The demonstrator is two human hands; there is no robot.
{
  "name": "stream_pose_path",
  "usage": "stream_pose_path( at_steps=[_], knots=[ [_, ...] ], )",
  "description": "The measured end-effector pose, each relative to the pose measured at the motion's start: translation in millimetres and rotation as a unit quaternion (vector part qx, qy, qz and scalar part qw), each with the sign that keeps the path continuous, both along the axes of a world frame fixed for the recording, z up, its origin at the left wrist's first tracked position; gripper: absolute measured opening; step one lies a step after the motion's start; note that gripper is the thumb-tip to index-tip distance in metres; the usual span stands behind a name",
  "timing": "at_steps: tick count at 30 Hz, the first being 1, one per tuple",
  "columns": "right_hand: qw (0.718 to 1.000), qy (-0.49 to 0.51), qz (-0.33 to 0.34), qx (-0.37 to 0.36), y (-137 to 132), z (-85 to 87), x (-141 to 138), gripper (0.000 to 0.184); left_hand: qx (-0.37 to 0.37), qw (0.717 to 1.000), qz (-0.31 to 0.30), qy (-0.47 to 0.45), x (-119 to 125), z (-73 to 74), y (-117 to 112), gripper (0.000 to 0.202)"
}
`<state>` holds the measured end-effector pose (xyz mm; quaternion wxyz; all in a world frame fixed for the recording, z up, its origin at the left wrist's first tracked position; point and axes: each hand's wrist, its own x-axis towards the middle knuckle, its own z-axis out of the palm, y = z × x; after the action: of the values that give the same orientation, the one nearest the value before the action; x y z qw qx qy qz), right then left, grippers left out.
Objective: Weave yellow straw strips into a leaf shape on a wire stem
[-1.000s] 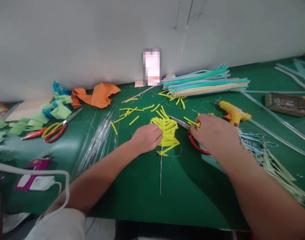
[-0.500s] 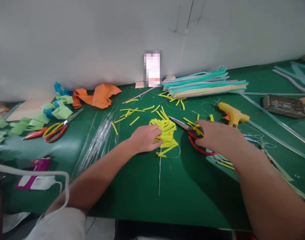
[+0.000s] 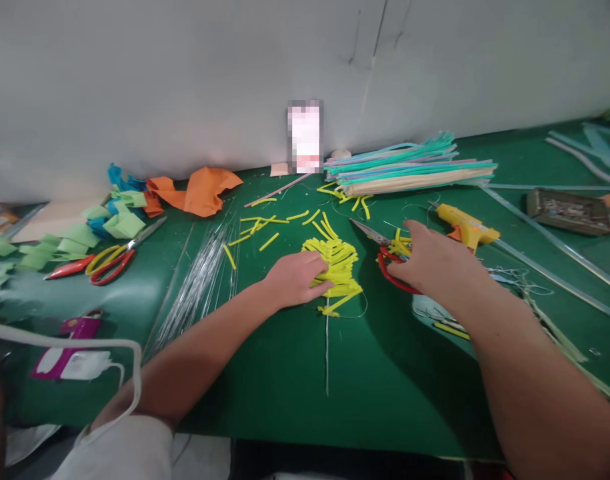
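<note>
My left hand (image 3: 297,279) is closed on the left edge of a leaf-shaped piece of yellow pipe cleaners (image 3: 343,270), which lies flat on the green table. A thin pale stem (image 3: 327,363) runs from it toward me. To its right, my right hand (image 3: 429,260) is closed around a pair of scissors (image 3: 372,233) with red handles, their blades pointing away to the left. Yellow pipe-cleaner bits (image 3: 399,247) show beside the scissor handles; whether the fingers touch them I cannot tell. Cut yellow pieces (image 3: 269,241) are scattered beyond my left hand.
Clear thin wires (image 3: 195,280) lie left of my left hand. Pipe-cleaner bundles (image 3: 409,170) and a phone (image 3: 305,137) are at the back. A yellow glue gun (image 3: 467,227) sits right, a metal box (image 3: 569,212) farther off. Another pair of scissors (image 3: 127,250) and a purple glue gun (image 3: 72,350) lie left.
My left hand and the yellow leaf-shaped piece have shifted slightly right. The scissors in my right hand have moved a little to the right, away from the piece's upper edge.
</note>
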<state>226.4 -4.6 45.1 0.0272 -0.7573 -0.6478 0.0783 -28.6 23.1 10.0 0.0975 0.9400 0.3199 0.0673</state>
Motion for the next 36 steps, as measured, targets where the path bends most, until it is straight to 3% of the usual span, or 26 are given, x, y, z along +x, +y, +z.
stream_pose_path(
  at_steps=[4,7,11,13,15,18,21,23,26,31,34,36],
  knots=[
    [0.990,0.104,-0.019,0.094,0.5,1.7,1.8,0.078,0.012,0.996,0.028,-0.080,-0.2,-2.3,-1.7,0.029],
    [0.954,0.250,-0.024,0.164,-2.0,2.2,-6.0,0.069,0.069,0.973,0.062,-0.212,-4.6,-3.2,-3.4,0.027],
    [0.844,0.503,-0.010,0.185,-10.7,0.9,-31.1,0.054,0.089,0.937,0.055,-0.333,-6.0,-2.1,-10.0,0.033],
    [0.785,0.595,0.000,0.171,-16.0,-2.4,-45.8,0.049,0.021,0.927,0.062,-0.368,-2.4,1.2,-15.6,0.028],
    [0.746,0.645,0.037,0.161,-20.9,-8.2,-58.7,0.048,-0.087,0.905,0.091,-0.407,3.6,6.5,-21.4,0.024],
    [0.745,0.640,0.108,0.153,-26.1,-19.4,-71.9,0.048,-0.244,0.841,0.165,-0.454,13.0,14.8,-26.6,0.027],
    [0.777,0.594,0.155,0.141,-28.7,-27.9,-78.0,0.052,-0.344,0.767,0.240,-0.485,17.6,19.5,-24.4,0.028],
    [0.800,0.554,0.185,0.140,-29.3,-29.8,-79.0,0.059,-0.383,0.734,0.265,-0.494,16.9,21.2,-20.4,0.029],
    [0.820,0.505,0.224,0.151,-29.1,-28.8,-78.7,0.060,-0.413,0.727,0.276,-0.474,13.3,25.0,-16.8,0.028],
    [0.829,0.471,0.233,0.191,-26.5,-27.1,-77.5,0.056,-0.445,0.725,0.245,-0.465,12.7,32.2,-25.3,0.015],
    [0.823,0.464,0.252,0.210,-24.6,-26.6,-75.7,0.054,-0.462,0.708,0.214,-0.489,14.6,34.7,-30.9,0.022],
    [0.808,0.479,0.265,0.218,-24.1,-25.5,-74.4,0.050,-0.460,0.710,0.216,-0.487,14.9,37.5,-32.0,0.030]
  ],
)
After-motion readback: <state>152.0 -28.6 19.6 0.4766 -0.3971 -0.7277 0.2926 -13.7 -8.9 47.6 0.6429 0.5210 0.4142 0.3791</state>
